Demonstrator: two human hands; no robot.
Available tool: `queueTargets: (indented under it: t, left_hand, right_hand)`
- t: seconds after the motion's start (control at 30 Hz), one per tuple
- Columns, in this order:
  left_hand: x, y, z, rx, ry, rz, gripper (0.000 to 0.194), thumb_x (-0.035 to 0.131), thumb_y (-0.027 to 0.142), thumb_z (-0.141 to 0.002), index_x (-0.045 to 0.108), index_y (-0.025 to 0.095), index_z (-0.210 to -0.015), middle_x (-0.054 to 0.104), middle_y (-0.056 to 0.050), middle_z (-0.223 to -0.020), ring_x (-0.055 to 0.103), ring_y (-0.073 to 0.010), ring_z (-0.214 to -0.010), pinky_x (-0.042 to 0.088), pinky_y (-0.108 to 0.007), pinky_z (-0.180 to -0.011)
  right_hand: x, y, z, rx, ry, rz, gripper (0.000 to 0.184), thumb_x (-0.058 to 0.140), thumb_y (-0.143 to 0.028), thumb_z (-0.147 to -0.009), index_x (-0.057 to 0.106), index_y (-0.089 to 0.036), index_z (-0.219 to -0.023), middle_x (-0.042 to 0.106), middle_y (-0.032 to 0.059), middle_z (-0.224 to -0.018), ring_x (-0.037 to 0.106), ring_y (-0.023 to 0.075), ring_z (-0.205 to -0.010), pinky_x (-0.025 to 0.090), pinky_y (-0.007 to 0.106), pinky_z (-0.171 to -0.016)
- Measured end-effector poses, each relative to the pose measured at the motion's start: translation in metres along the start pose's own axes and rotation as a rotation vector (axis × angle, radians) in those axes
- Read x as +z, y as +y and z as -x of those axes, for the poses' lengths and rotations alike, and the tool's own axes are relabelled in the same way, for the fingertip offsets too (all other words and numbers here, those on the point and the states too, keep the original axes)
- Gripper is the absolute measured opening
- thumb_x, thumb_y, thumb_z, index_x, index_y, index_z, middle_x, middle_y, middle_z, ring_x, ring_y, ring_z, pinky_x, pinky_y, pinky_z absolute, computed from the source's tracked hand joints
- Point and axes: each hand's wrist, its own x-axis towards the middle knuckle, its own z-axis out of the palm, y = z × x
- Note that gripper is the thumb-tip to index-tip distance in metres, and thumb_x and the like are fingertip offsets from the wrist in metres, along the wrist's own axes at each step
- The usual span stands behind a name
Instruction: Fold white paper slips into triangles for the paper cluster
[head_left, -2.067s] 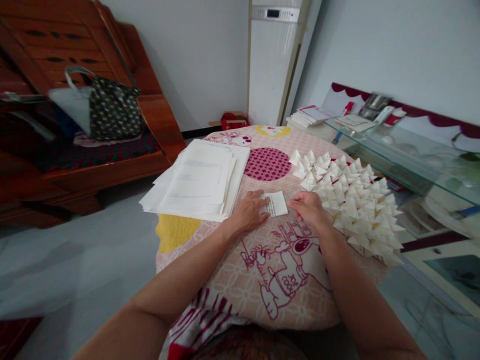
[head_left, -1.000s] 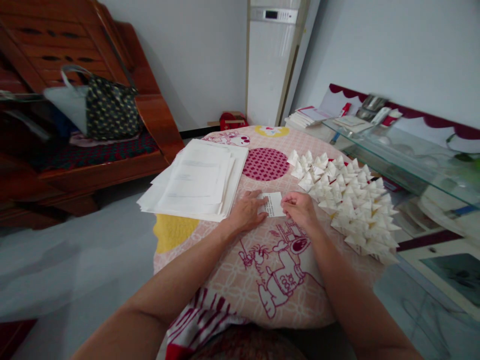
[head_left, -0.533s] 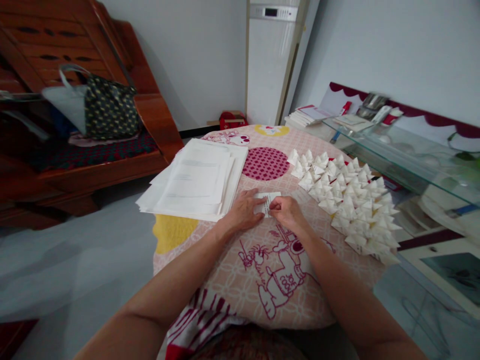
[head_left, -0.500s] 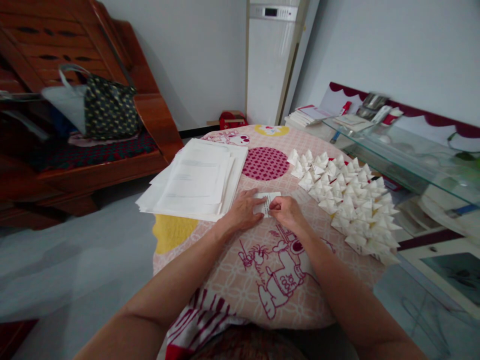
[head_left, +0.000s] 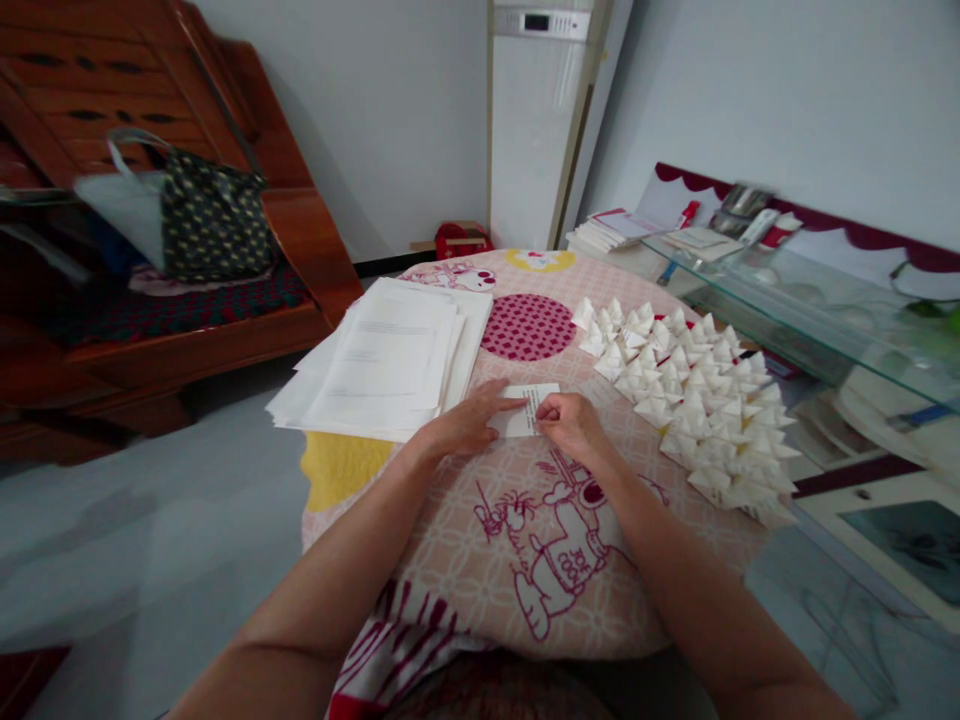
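A small folded piece of printed paper (head_left: 517, 421) lies flat on the cloth-covered table between my hands. My left hand (head_left: 466, 418) rests at its left side with fingers stretched out, the index fingertip touching the paper. My right hand (head_left: 571, 420) has thumb and index finger pinched together at the right part of the paper, over the printed lines. To the right of my right hand stand many folded white paper pieces (head_left: 690, 385) with pointed tips, set in rows. A stack of loose white sheets (head_left: 390, 350) lies beyond my left hand.
The pink patterned tablecloth (head_left: 480, 560) covers the table. A glass shelf (head_left: 817, 300) with small items runs along the right. Stacked papers (head_left: 611, 228) sit at the far right corner. A wooden bench (head_left: 225, 310) with a dark patterned bag (head_left: 214, 220) stands left.
My right hand has moved left from the paper's right edge onto its printed part. My left hand has just slid left, uncovering more of the paper.
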Motion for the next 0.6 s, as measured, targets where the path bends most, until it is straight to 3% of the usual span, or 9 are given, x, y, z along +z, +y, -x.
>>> queueTargets:
  t: [0.27, 0.37, 0.5, 0.6]
  left_hand:
    - [-0.003, -0.014, 0.003, 0.027, -0.097, -0.027, 0.088, 0.053, -0.001, -0.073, 0.044, 0.031, -0.155, 0.028, -0.005, -0.170, 0.024, -0.0268, -0.157, 0.029, -0.048, -0.126]
    - [-0.007, -0.016, 0.005, 0.051, -0.088, -0.018, 0.087, 0.053, -0.002, -0.072, 0.047, 0.031, -0.153, 0.030, -0.004, -0.169, 0.029, -0.0269, -0.156, 0.032, -0.047, -0.125]
    - [-0.008, -0.011, 0.003, 0.047, 0.014, 0.019, 0.078, 0.055, 0.001, -0.077, 0.051, 0.027, -0.150, 0.031, -0.007, -0.168, 0.034, -0.0261, -0.154, 0.033, -0.044, -0.126]
    - [-0.003, -0.005, -0.004, 0.006, 0.158, 0.045, 0.069, 0.060, 0.010, -0.084, 0.049, 0.026, -0.150, 0.037, -0.010, -0.165, 0.038, -0.0280, -0.152, 0.034, -0.049, -0.125]
  right_hand:
    - [-0.001, 0.004, 0.000, 0.011, 0.003, -0.027, 0.010, 0.069, -0.009, -0.070, 0.072, -0.018, -0.073, 0.069, -0.0001, -0.066, 0.060, 0.0129, -0.060, 0.042, 0.022, -0.058]
    - [-0.007, 0.015, -0.001, 0.049, 0.020, -0.071, 0.009, 0.067, -0.011, -0.070, 0.072, -0.018, -0.073, 0.069, 0.0001, -0.064, 0.060, 0.0132, -0.057, 0.043, 0.022, -0.056]
    - [-0.019, 0.032, -0.005, 0.115, 0.210, -0.075, 0.014, 0.061, -0.020, -0.078, 0.074, -0.019, -0.077, 0.068, 0.0005, -0.063, 0.063, 0.0154, -0.059, 0.045, 0.023, -0.056]
    - [-0.023, 0.038, -0.008, 0.110, 0.218, -0.039, 0.016, 0.061, -0.025, -0.081, 0.076, -0.019, -0.079, 0.065, -0.0010, -0.058, 0.062, 0.0150, -0.059, 0.043, 0.022, -0.054]
